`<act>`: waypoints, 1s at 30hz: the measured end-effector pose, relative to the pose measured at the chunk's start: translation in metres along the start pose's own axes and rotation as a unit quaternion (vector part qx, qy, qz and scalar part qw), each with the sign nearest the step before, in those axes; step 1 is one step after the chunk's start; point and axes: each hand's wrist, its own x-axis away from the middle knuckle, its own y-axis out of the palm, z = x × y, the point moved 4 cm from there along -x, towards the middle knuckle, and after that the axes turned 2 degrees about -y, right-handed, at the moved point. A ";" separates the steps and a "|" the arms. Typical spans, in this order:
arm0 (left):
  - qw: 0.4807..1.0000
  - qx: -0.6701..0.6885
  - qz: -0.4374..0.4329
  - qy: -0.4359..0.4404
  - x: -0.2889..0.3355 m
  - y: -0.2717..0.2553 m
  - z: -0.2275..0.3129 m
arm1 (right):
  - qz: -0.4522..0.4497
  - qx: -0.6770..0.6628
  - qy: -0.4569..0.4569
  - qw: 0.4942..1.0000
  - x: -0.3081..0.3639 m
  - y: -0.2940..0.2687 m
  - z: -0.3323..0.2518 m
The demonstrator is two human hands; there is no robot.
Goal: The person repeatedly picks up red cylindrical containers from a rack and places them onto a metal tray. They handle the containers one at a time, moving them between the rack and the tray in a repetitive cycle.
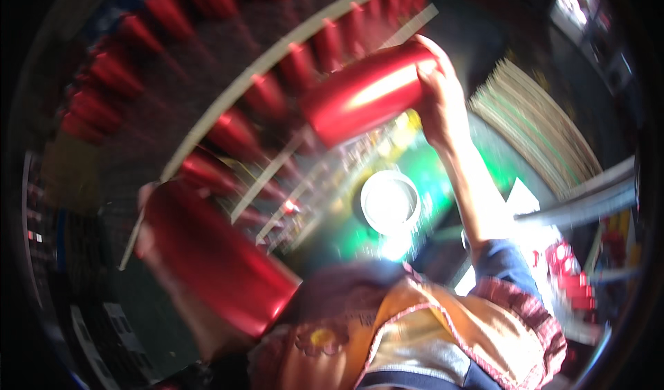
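My right hand (443, 89) is closed around one end of a glossy red metal cylinder (373, 89), holding it tilted in front of a rack rail. At the left, a second red metal cylinder (214, 255), larger in view, slants from upper left down toward my apron. My left hand (146, 227) wraps its outer side and far end; motion blurs the fingers and the cylinder covers part of them. The two cylinders are apart.
Rows of similar red cylinders (266, 94) stand along a pale curved-looking rail (228, 92) ahead. A white round container (389, 203) sits on a brightly lit green surface (332, 234). Stacked pale sheets (539, 127) are at the right, near a metal bar (588, 203).
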 end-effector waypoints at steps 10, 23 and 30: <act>0.695 0.480 -0.030 -0.535 -0.043 0.053 -0.420 | 0.215 -0.372 0.338 0.837 0.091 -0.148 0.125; 0.484 0.517 0.001 -0.706 -0.143 0.033 -0.635 | 0.221 -0.482 0.201 0.823 0.103 -0.174 0.139; 0.572 0.438 -0.123 -0.682 -0.107 0.074 -0.605 | 0.308 -0.343 -0.002 0.887 0.269 -0.248 -0.017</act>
